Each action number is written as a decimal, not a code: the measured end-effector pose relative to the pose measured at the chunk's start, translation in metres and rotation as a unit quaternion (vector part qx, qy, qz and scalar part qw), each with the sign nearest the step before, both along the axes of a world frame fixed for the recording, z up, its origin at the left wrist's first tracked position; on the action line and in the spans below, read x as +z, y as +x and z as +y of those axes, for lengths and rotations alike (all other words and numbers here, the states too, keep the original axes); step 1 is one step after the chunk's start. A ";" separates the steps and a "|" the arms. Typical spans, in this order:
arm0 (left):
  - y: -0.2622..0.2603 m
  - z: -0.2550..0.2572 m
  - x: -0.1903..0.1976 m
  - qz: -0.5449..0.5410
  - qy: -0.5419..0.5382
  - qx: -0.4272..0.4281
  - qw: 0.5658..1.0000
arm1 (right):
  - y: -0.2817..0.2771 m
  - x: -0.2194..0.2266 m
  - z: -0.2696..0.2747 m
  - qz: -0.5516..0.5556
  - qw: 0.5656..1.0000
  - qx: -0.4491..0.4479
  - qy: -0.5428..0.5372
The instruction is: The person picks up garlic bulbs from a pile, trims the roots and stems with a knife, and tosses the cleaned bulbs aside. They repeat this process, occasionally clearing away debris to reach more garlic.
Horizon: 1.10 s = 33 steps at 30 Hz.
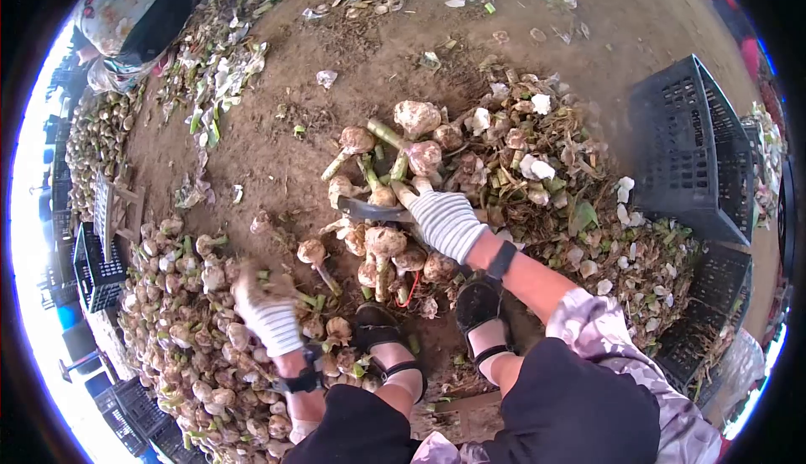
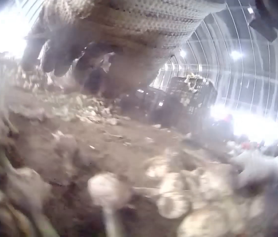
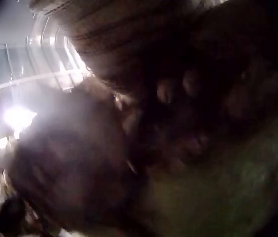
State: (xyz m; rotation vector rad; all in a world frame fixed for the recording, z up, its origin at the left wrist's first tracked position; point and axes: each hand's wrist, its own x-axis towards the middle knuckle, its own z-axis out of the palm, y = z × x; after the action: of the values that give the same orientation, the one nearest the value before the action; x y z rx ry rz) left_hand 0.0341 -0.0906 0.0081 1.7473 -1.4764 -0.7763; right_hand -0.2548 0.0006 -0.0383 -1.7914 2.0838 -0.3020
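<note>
My right hand [image 1: 449, 222], in a striped glove, grips a curved knife [image 1: 369, 209]; its blade points left over several garlic bulbs. Its fingertips are right at a thick green stalk below a garlic bulb [image 1: 424, 158]. The right wrist view is dark and blurred, with the glove [image 3: 129, 39] across its top. My left hand [image 1: 273, 317], gloved too and blurred, is over the edge of the large garlic pile [image 1: 189, 321] on the left. In the left wrist view the gloved fingers [image 2: 55, 61] hang loosely, and no bulb shows in them.
Trimmed garlic bulbs [image 1: 384, 243] lie before my shoes [image 1: 480, 309]. To the right is a heap of cut stalks and peel [image 1: 546, 170], with black crates [image 1: 672, 153] beyond it. Another person [image 1: 126, 10] sits at the upper left. More crates [image 1: 99, 267] stand at the far left.
</note>
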 end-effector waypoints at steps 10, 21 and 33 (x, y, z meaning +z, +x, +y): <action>-0.121 0.064 -0.045 -0.253 -0.196 -0.333 0.887 | -0.039 0.013 0.053 -0.596 0.739 -0.312 0.003; -0.125 0.051 -0.073 0.496 0.414 -0.156 0.747 | -0.083 0.128 0.204 -0.612 0.651 -0.430 -0.128; -0.138 0.064 -0.031 0.378 0.311 -0.185 0.852 | -0.237 0.261 0.595 0.408 0.635 -0.651 0.085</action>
State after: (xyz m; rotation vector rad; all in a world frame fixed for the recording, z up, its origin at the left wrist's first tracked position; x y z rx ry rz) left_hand -0.1037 -0.0268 -0.0233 1.2704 -1.0453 -2.0543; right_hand -0.4922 0.5953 0.2222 0.1792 3.5049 0.4783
